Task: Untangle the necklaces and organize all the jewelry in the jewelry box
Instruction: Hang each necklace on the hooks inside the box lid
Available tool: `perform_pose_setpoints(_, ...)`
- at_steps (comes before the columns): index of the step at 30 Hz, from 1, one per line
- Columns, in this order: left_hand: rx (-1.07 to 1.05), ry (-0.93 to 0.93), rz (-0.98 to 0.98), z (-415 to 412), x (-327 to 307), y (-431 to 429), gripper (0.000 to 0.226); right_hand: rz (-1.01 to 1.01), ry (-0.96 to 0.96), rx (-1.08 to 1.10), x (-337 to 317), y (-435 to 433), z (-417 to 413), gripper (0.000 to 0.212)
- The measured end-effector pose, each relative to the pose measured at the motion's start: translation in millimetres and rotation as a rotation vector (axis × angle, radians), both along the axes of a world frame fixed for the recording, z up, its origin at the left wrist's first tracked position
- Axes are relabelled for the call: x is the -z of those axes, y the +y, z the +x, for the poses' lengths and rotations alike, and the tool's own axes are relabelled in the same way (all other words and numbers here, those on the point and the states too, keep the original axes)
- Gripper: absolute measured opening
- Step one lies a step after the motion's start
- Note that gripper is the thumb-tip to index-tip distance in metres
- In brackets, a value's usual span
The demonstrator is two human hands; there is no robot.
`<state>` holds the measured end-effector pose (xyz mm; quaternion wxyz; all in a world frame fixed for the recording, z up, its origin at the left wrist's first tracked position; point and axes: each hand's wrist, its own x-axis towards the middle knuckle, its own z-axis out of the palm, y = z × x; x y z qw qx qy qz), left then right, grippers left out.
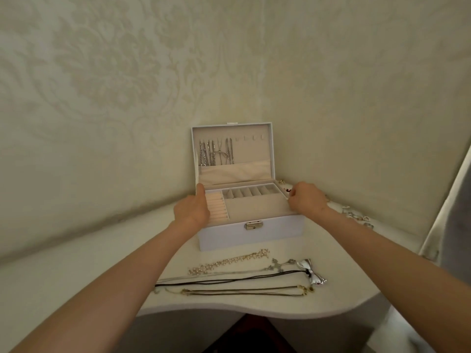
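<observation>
A white jewelry box [251, 236] stands open on the table, its lid upright against the wall. Several silver chains [216, 152] hang from hooks in the lid's left half. My left hand [192, 208] grips the left edge of the box's beige top tray [257, 203]. My right hand [305, 200] holds the tray's right edge. In front of the box lie a pearl-and-gold necklace [229, 261], a silver cross necklace [276, 264], a black cord with a silver bow pendant [312, 275], and a dark cord with gold ends [244, 291], laid side by side.
The white table [89, 271] has a curved front edge and sits in a corner of patterned walls. More small silver pieces and rings [356, 216] lie to the right of the box, behind my right wrist. A grey curtain [453, 212] hangs at far right.
</observation>
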<state>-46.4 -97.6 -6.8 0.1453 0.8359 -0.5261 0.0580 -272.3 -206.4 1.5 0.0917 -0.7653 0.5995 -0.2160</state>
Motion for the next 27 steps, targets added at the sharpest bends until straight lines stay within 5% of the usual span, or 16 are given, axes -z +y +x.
perform_pose_setpoints(12, -0.049, -0.045, -0.035, 6.5, 2.1, 37.1, 0.031, -0.002, -0.033, -0.059, 5.6, 24.2, 5.6, 0.032)
perform_pose_setpoints(17, 0.511, -0.11, -0.498, -20.6, 10.3, 44.4, 0.016, -0.272, -0.085, -0.34, 12.1, 36.3, 15.0, 0.024)
perform_pose_setpoints(21, 0.827, -0.254, -0.36, -40.0, 18.4, 46.6, 0.019, -0.273, -0.098, -0.436, 13.6, 42.7, 24.3, 0.017)
perform_pose_setpoints(27, 0.854, -0.507, -0.251, -40.4, 36.1, 48.7, 0.015, -0.266, -0.065, -0.43, 20.1, 45.3, 19.1, 0.017)
